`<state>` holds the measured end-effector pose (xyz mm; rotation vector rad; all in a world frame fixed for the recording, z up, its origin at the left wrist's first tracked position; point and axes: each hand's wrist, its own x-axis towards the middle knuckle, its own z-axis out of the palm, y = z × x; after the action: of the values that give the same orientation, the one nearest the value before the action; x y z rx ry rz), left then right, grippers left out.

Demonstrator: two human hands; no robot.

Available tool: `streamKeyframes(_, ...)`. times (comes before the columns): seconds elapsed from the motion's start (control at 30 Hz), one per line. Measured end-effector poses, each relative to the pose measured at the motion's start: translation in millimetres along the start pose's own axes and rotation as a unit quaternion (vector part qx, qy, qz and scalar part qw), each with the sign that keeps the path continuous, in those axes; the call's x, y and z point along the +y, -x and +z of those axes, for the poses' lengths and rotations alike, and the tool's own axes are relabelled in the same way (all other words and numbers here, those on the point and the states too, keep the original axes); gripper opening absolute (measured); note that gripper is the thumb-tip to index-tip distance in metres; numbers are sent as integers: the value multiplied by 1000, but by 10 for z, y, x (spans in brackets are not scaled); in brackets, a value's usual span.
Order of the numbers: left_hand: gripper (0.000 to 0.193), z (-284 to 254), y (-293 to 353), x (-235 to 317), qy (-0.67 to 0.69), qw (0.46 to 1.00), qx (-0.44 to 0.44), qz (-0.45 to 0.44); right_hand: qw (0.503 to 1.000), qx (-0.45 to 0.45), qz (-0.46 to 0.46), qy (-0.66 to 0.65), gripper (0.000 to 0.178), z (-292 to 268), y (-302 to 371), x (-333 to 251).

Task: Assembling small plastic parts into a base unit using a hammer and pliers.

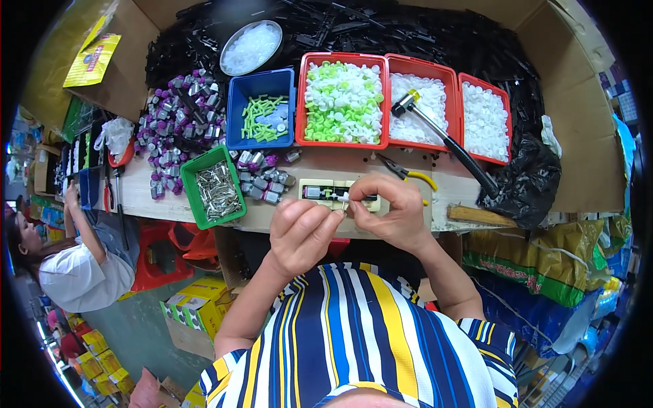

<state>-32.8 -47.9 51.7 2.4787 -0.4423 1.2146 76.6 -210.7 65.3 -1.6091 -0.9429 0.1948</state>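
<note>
In front of my chest, my left hand [303,232] and my right hand [396,212] meet with their fingertips pinched close together. Between them shows a small white plastic piece [344,196], pinched by my right fingers. A thin pin-like bit stands just below it at my left fingertips, too small to make out surely. Right behind the fingers lies a cream holder [305,200] on the table edge. A small silver motor [312,192] and black parts sit in the holder, partly covered by my right hand.
Behind stand a blue bin [232,112] of green pieces, red bins [345,144] of white and green parts, and a green bin [188,178] of metal pins. A hammer [452,144] rests across the bins near pliers [408,174]. Motors [180,122] heap left; a person [85,265] sits beyond.
</note>
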Motion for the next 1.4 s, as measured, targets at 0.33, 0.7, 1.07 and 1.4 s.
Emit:
streamKeyframes(0.33,39,108,-230,-54,252,923,-48,-286,993,-2,-91,70,18,-197,11,78)
streamKeyframes(0.7,32,246,-194,-227,361,883,-112,-279,999,-9,-44,26,18,-229,22,58)
streamKeyframes(1.07,32,139,35,-195,375,866,-31,-329,998,-22,38,-37,13,-1,8,-14)
streamKeyframes(1.4,32,54,87,-184,347,877,-31,-331,999,-28,-3,33,17,112,19,-48)
